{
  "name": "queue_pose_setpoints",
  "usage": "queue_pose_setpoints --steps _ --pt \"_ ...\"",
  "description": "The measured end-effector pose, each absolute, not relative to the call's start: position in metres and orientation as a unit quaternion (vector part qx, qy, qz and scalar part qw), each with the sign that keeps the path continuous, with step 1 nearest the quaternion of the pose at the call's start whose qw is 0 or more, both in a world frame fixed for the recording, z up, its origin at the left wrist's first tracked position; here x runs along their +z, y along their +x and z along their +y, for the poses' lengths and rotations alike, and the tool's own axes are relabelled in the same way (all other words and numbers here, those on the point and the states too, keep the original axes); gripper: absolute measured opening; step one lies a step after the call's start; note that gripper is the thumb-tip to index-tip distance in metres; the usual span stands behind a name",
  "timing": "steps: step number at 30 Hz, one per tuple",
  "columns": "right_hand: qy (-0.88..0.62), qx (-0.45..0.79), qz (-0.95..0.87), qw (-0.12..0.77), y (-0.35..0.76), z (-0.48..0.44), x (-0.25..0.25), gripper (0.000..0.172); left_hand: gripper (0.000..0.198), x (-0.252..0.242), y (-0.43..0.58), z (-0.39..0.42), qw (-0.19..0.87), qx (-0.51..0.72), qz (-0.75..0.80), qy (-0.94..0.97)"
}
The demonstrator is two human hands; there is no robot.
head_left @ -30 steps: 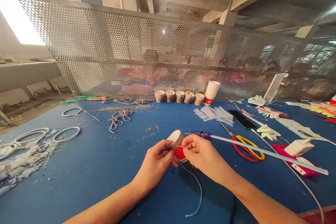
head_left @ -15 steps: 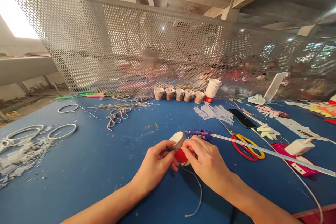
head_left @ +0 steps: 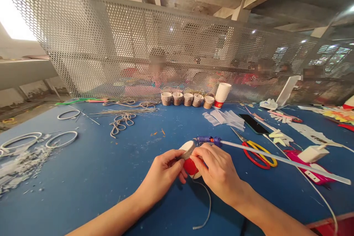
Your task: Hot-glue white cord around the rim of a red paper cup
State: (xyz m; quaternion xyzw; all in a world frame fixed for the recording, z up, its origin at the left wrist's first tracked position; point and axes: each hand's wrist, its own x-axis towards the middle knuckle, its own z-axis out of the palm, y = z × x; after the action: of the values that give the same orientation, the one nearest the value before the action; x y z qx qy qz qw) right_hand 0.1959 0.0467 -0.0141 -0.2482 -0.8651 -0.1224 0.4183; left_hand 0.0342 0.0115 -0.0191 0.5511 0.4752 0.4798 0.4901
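Observation:
Both hands hold a small red paper cup lying on its side just above the blue table. Cord is wound round its upper part, near the white base. My left hand grips the wound end with thumb and fingers. My right hand covers the cup's other side, fingers pressing the cord onto it. The loose cord end trails down onto the table towards me.
A glue gun with a long glue stick lies just behind the hands. Red and yellow scissors, a phone, a white charger sit to the right. Wrapped cups, stacked cups, cord and rings lie farther back and left. People sit behind the mesh screen.
The hands and the cup have sunk a little lower and closer to the table. My right fingers have shifted further over the red part of the cup.

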Motion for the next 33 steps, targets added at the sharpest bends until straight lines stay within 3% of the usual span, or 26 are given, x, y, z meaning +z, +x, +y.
queue_pose_setpoints --steps 33 --pt "-0.275 -0.063 -0.853 0.439 0.201 0.057 -0.02 0.014 0.021 -0.018 0.031 0.013 0.512 0.493 0.486 0.508"
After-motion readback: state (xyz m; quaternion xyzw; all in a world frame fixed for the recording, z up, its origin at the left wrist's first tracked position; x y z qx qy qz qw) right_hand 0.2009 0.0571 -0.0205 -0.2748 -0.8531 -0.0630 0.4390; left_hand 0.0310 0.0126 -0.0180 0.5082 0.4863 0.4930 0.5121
